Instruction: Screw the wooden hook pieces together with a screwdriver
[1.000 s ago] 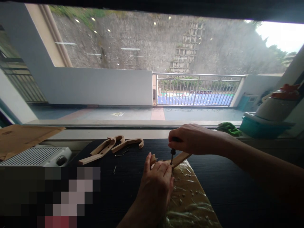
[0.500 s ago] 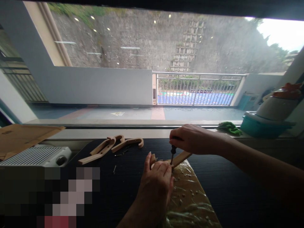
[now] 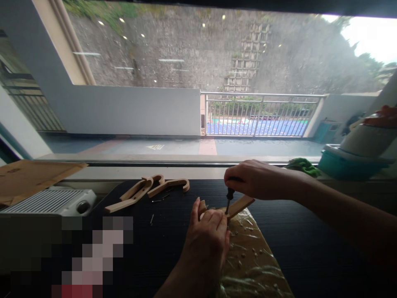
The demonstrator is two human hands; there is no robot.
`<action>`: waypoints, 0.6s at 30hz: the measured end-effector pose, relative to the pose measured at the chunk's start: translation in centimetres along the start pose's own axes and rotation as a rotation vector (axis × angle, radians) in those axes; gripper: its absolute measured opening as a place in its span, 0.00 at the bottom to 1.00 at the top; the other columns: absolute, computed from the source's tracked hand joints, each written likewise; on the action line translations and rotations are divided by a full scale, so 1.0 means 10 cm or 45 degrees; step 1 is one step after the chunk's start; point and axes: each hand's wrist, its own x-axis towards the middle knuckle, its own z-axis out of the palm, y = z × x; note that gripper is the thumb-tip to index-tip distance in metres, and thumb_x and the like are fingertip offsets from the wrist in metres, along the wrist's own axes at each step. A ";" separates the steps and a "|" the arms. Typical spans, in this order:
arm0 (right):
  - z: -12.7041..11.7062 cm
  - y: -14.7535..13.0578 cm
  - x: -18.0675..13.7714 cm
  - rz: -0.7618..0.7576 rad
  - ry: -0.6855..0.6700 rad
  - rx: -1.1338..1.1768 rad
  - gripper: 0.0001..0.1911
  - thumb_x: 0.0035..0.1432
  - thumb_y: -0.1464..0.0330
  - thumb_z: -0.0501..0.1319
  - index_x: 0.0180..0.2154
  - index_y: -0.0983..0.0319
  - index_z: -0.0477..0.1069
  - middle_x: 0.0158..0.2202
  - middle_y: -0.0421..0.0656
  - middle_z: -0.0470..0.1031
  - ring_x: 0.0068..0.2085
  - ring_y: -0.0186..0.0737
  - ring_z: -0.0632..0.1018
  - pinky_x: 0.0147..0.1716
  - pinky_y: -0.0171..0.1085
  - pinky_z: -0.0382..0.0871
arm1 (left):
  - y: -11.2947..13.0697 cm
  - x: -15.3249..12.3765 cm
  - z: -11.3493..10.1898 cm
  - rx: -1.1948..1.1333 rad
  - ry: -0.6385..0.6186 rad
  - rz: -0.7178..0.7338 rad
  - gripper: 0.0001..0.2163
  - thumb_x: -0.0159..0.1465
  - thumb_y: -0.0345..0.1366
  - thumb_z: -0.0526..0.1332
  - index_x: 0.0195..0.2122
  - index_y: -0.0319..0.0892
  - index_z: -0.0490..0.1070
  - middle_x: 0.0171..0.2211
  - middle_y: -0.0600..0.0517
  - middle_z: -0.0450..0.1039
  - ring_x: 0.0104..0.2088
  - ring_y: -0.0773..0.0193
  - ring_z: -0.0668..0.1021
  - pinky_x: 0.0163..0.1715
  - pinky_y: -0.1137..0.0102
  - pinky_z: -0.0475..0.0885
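Observation:
My right hand (image 3: 252, 180) is closed round the dark handle of a screwdriver (image 3: 229, 198), which stands nearly upright with its tip down on a wooden hook piece (image 3: 240, 205). My left hand (image 3: 206, 240) is closed on the near end of that same wooden piece, pressing it down on the black table (image 3: 310, 240). Its fingers hide most of the piece. Under and behind it lies a clear plastic bag (image 3: 251, 260) with small screws in it.
Two more curved wooden hook pieces (image 3: 145, 190) lie to the left at the table's back, with loose screws (image 3: 156, 207) near them. A white grilled appliance (image 3: 49, 201) and a cardboard sheet (image 3: 27, 176) are far left. A teal basin (image 3: 344, 165) stands on the sill.
Both hands keep their grip in the same spot. The view has shifted slightly, and the screwdriver handle shows a little more below my right hand.

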 end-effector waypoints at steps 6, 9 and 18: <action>0.03 -0.03 0.03 0.045 0.020 -0.055 0.16 0.63 0.64 0.50 0.32 0.63 0.73 0.24 0.41 0.72 0.23 0.32 0.65 0.24 0.33 0.53 | 0.01 0.01 -0.01 -0.032 0.007 -0.003 0.12 0.64 0.27 0.52 0.46 0.40 0.69 0.44 0.49 0.73 0.45 0.58 0.73 0.60 0.47 0.44; -0.05 -0.06 0.01 0.048 -0.016 -0.084 0.15 0.61 0.62 0.52 0.35 0.61 0.75 0.26 0.41 0.74 0.24 0.33 0.67 0.24 0.34 0.53 | 0.01 0.00 -0.02 -0.045 0.013 -0.002 0.11 0.64 0.27 0.51 0.45 0.41 0.68 0.43 0.49 0.73 0.45 0.58 0.73 0.60 0.46 0.44; -0.14 0.00 -0.04 -0.022 -0.079 0.089 0.13 0.61 0.66 0.52 0.35 0.60 0.76 0.28 0.40 0.76 0.26 0.32 0.70 0.25 0.33 0.57 | 0.01 -0.01 -0.02 -0.020 0.003 -0.001 0.12 0.64 0.28 0.52 0.47 0.39 0.68 0.43 0.49 0.73 0.45 0.57 0.73 0.60 0.47 0.46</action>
